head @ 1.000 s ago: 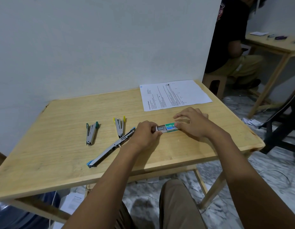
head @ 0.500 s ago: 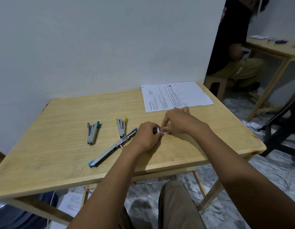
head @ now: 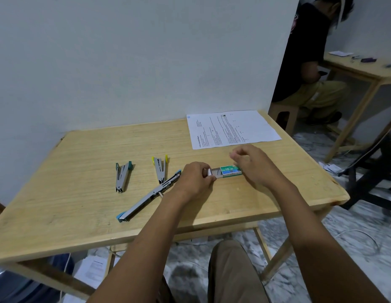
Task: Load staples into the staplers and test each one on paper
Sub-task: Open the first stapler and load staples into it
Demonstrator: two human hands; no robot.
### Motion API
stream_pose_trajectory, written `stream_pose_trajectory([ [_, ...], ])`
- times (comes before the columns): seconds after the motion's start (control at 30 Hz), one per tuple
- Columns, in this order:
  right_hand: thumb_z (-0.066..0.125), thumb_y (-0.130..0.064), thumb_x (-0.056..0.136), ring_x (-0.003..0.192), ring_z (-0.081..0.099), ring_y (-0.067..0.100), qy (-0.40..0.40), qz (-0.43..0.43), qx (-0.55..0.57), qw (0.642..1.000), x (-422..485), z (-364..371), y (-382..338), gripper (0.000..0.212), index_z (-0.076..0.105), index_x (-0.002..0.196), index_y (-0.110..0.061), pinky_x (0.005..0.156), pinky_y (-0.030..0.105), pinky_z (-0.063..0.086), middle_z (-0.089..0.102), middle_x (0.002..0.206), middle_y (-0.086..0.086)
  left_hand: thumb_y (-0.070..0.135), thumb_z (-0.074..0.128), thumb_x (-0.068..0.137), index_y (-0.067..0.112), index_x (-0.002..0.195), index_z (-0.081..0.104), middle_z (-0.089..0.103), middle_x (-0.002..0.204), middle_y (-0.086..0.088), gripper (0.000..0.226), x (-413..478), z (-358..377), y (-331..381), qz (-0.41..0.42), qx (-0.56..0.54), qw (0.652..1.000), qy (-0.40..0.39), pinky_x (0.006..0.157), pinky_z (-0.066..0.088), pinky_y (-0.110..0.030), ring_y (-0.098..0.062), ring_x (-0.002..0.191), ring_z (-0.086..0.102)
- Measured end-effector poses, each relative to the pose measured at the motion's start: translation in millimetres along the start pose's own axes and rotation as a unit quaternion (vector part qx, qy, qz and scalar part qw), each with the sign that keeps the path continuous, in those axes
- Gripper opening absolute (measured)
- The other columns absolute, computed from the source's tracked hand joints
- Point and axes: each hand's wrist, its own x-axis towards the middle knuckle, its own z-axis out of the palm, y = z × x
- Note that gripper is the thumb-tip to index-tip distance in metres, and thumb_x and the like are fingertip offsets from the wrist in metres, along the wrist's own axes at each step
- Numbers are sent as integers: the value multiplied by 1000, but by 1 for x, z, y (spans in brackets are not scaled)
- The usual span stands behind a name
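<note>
At the middle of the bench, your left hand has its fingers curled round the white end of the tray, which stands drawn out leftward from the green box. The box lies flat on the wood between your two hands. Your right hand hangs just over the box's right end, its fingers lifted and bent together. They are blurred, so I cannot tell whether they pinch anything or are only loosely clenched. Just left of your left hand the blue stapler lies opened out flat in one long line, its near end pointing towards you. Just beside its far end sits the yellow stapler, and further left, apart, the teal stapler, both with arms parted. Beyond your right hand the printed paper lies at the bench's far right corner.
</note>
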Motion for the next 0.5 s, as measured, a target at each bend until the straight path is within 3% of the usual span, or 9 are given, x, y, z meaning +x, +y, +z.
stream_pose_trajectory([
  [0.07, 56, -36, 99, 93, 60, 4, -2, 22, 3, 1000, -7, -2, 8, 11, 63, 97, -27, 65, 17, 43, 65, 97, -10, 20, 68, 90, 10, 113, 67, 69, 89, -12, 25, -1, 1, -1, -9, -26, 999, 17, 54, 36, -13, -15, 76, 55],
  [0.17, 57, -33, 99, 86, 59, -2, 1, 11, -7, 1000, -16, 1, 14, 9, 63, 95, -28, 56, 9, 40, 64, 92, -13, 19, 69, 90, 15, 111, 68, 68, 89, -7, 22, -3, 3, 1, -9, -44, 999, 28, 62, 46, -18, -13, 78, 56],
  [0.23, 57, -33, 99, 88, 60, 0, 13, 12, 2, 1000, -19, 3, 14, 8, 64, 96, -28, 55, 7, 42, 65, 93, -12, 20, 68, 90, 21, 90, 63, 64, 86, -5, 5, -4, 5, 4, -8, -32, 999, 24, 70, 53, -33, -16, 79, 54],
  [0.27, 58, -33, 99, 91, 60, 2, 17, 12, 6, 1000, -20, 5, 14, 9, 65, 98, -27, 55, 7, 42, 65, 94, -11, 20, 67, 90, 19, 83, 60, 64, 85, -4, 10, -5, 5, 5, -6, -29, 999, 21, 69, 53, -33, -15, 78, 53],
  [0.37, 58, -32, 99, 95, 61, 6, 29, 16, 20, 999, -24, 11, 12, 16, 69, 103, -21, 60, 9, 42, 66, 94, -8, 18, 64, 91, 9, 83, 73, 66, 80, -4, 15, -5, 7, 11, 0, -16, 1000, 8, 51, 39, -13, -10, 68, 53],
  [0.5, 59, -31, 99, 95, 63, 7, 43, 22, 36, 998, -28, 16, 12, 17, 70, 104, -18, 65, 11, 45, 67, 93, -7, 16, 62, 92, 8, 91, 76, 62, 79, -1, 16, -6, 8, 17, 10, -5, 1000, 2, 50, 38, -8, -8, 65, 50],
])
